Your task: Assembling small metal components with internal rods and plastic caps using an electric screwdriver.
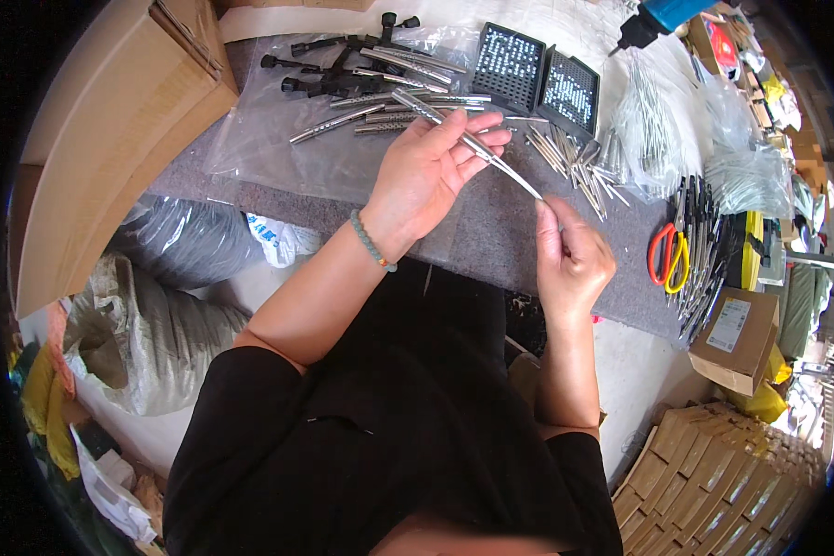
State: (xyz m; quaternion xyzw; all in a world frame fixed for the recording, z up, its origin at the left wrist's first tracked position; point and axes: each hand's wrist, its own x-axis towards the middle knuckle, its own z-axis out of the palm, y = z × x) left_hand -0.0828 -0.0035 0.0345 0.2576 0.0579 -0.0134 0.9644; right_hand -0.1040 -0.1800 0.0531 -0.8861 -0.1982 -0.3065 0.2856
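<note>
One metal tube (419, 107) hung above the counter (482, 227), left grip (423, 171) clasping its middle, right grip (576, 255) pinching a thin pale rod (521, 179); probably light, stiff, slick, best held mid-length.

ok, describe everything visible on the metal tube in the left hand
Slim, straight, silvery, metal-looking tube with small dark holes toward its far end. Held aslant above the grey work surface, between thumb and fingers of the left hand. A thin pale piece runs from its near end to the right hand.
</note>
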